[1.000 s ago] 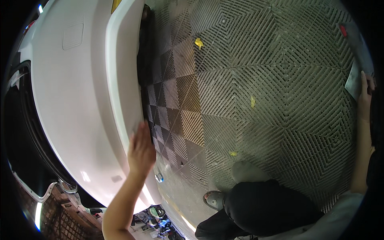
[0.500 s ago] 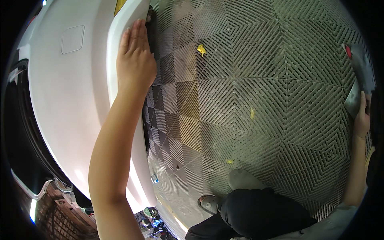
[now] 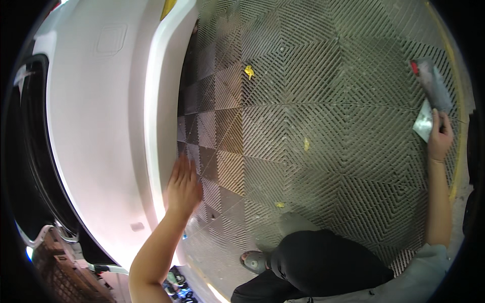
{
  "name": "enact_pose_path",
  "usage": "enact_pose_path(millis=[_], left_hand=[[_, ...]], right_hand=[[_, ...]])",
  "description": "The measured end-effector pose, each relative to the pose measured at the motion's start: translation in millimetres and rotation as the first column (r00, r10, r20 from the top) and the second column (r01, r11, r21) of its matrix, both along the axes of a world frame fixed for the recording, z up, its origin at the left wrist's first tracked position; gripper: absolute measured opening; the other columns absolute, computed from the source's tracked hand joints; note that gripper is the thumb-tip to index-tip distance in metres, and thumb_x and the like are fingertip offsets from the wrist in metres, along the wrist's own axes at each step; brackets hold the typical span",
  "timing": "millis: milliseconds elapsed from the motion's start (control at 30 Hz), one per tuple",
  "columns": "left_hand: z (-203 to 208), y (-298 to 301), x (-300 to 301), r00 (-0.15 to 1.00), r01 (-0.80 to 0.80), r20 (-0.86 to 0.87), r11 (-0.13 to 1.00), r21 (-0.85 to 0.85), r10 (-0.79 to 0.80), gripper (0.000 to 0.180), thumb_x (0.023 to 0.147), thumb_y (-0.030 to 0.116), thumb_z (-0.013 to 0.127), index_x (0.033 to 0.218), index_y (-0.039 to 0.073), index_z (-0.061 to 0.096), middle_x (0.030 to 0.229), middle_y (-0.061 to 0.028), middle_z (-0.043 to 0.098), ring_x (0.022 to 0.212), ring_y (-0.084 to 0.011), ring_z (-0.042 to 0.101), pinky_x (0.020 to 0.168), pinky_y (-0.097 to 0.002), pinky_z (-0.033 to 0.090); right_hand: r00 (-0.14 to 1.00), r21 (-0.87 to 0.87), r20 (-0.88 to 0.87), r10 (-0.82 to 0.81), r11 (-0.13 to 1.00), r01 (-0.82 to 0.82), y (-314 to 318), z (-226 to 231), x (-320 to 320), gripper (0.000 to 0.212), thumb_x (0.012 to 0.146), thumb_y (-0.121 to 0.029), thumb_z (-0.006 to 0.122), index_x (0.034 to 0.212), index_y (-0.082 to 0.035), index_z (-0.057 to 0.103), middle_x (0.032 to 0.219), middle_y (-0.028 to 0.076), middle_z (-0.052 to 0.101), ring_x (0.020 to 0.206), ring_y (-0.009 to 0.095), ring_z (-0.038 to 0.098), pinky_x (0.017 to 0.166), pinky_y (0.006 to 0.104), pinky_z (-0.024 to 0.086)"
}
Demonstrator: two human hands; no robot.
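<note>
My left hand (image 3: 185, 187) is at the lower edge of a white car's bumper (image 3: 162, 111), palm toward the car. Its fingers are stretched out and a little blurred, and nothing shows in them. Whether it touches the paint I cannot tell. Far out to the right, my right hand (image 3: 440, 139) is closed on a long dark grey piece with a red end (image 3: 432, 83). A shiny, pale, flat sheet (image 3: 423, 121) sticks out beside its thumb. The exact kind of these two held things cannot be made out.
The floor (image 3: 313, 121) is ribbed grille tile. Yellow scraps lie on it, one crumpled (image 3: 249, 72), others flatter (image 3: 306, 144). My bent knee in dark trousers (image 3: 328, 262) and a sandalled foot (image 3: 254, 261) are low in view. A yellow line (image 3: 454, 60) runs along the right edge.
My left hand has slid back along the bumper toward me, its elbow bending. My right hand, still holding the grey piece and the pale sheet, shows farther into view as the view shifts.
</note>
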State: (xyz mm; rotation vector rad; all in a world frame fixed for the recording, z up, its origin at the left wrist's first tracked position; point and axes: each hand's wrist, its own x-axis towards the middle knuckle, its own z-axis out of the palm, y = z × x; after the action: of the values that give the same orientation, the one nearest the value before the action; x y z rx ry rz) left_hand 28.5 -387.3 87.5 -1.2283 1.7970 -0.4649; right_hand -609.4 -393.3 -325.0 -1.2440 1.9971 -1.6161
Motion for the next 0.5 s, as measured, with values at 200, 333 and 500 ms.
enact_pose_path(millis=[200, 333, 500], left_hand=[[-1, 151, -14, 0.377, -0.741, -0.496, 0.576, 0.345, 0.782, 0.029, 0.098, 0.034, 0.074, 0.103, 0.006, 0.081, 0.087, -0.0127, 0.079, 0.081, -0.027, 0.079, 0.076, -0.0405, 0.061], [-19, 235, -56, 0.143, -0.651, -0.754, 0.635, 0.416, 0.641, 0.018, 0.095, 0.021, 0.079, 0.092, 0.003, 0.08, 0.091, -0.0144, 0.079, 0.083, -0.0291, 0.078, 0.076, -0.0383, 0.06], [-42, 255, -118, -0.333, -0.566, -0.932, 0.762, 0.317, 0.14, 0.033, 0.093, 0.007, 0.081, 0.124, 0.0, 0.073, 0.12, -0.0174, 0.076, 0.111, -0.0276, 0.075, 0.096, -0.0372, 0.057]], right_hand=[[0.996, -0.003, 0.085, 0.0, 1.0, 0.0, -17, 14, 4, 0.017, 0.103, -0.016, 0.076, 0.1, 0.0, 0.075, 0.086, 0.0, 0.067, 0.078, 0.007, 0.055, 0.073, 0.0279, 0.048], [0.975, 0.152, 0.214, -0.06, 0.988, 0.028, -17, 66, 38, 0.019, 0.104, -0.016, 0.073, 0.094, 0.0, 0.073, 0.084, 0.0, 0.065, 0.079, 0.008, 0.055, 0.073, 0.0281, 0.047], [0.42, -0.113, 0.766, 0.487, 0.745, -0.657, 33, 212, 172, 0.019, 0.099, -0.02, 0.077, 0.103, -0.001, 0.076, 0.091, 0.0, 0.071, 0.083, 0.011, 0.065, 0.076, 0.0284, 0.052]])
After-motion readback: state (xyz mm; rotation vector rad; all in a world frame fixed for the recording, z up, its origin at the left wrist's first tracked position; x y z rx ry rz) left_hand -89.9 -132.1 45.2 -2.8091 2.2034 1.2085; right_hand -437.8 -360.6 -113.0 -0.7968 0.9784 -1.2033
